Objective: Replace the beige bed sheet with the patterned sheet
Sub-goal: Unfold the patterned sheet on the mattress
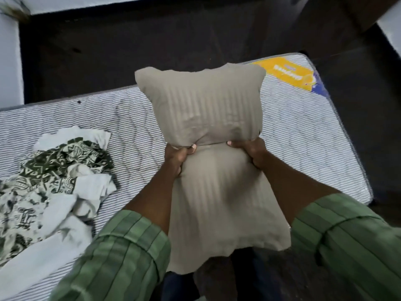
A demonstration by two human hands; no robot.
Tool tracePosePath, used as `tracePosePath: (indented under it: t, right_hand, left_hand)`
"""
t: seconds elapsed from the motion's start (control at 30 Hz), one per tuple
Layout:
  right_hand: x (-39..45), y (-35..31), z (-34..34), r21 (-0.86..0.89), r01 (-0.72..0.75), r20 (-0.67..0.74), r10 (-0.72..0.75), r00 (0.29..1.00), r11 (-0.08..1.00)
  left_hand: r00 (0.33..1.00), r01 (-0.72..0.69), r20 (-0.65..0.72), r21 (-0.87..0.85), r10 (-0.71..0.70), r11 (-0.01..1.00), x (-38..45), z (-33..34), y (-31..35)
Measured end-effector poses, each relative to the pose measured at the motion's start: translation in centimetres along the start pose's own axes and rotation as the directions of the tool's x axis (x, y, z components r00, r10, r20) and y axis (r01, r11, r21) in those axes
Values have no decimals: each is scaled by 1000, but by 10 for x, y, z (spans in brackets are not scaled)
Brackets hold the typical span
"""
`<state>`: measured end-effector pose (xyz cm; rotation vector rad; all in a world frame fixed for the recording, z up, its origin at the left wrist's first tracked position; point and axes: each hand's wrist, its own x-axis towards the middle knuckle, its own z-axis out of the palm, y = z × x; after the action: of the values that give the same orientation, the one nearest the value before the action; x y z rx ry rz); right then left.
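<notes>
A beige striped pillow in its case (201, 107) is held up over the bare mattress (293, 135). My left hand (176, 158) grips its left side at the middle and my right hand (249, 152) grips the right side, squeezing it into a waist. The loose lower part of the beige case (217, 213) hangs down between my forearms. The green and white patterned sheet (50, 181) lies crumpled on the left part of the mattress.
The mattress has a black and white striped quilted cover and an orange label (290, 72) at its far right corner. Dark floor (152, 40) lies beyond the bed and on its right. Pale walls edge the top left and right.
</notes>
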<state>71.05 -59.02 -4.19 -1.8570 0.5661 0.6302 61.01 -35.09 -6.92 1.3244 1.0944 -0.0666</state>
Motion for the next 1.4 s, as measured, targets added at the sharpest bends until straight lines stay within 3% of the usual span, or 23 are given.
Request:
tracePosePath:
  t: [0.2,0.43,0.57,0.63,0.7,0.8,0.9,1.03,1.2,1.3,1.4]
  right_hand:
    - [74,-6,-105,-20,44,-8,-44,999,999]
    - [146,-6,-181,-27,107,70,-105,992,994]
    - [192,24,-196,-194,67,120,-44,992,979]
    - [205,35,-198,-360,80,46,-68,997,930]
    - [182,19,-192,-491,64,-58,-106,993,869]
    - [150,-3,-176,-554,84,-165,-209,964,828]
    - [123,-12,-161,-667,83,-200,-286,937,741]
    - [72,-23,-145,-763,91,-185,-351,918,640]
    - [9,-36,-121,-839,183,-10,-350,937,513]
    - [-36,-40,-102,-828,216,44,-324,945,517]
    - [-91,-42,-74,-818,227,57,-318,946,528]
  left_hand:
    - [1000,10,1,-8,-10,1000,-10,123,2]
    - [1000,14,25,-4,-14,1000,2,228,-14]
    - [985,172,-11,212,-174,962,17,255,-39]
    - [978,205,-103,381,-179,902,20,263,-45]
    - [970,217,-210,518,-123,827,7,269,-35]
    - [951,215,-307,606,-24,766,-23,272,-6]
    - [974,137,-223,738,48,661,-39,265,7]
    - [984,77,-155,802,82,592,-63,249,24]
    - [996,-55,13,873,90,485,-103,217,52]
    - [982,-191,177,893,71,407,-123,184,60]
    - [972,-234,202,874,119,425,-147,134,60]
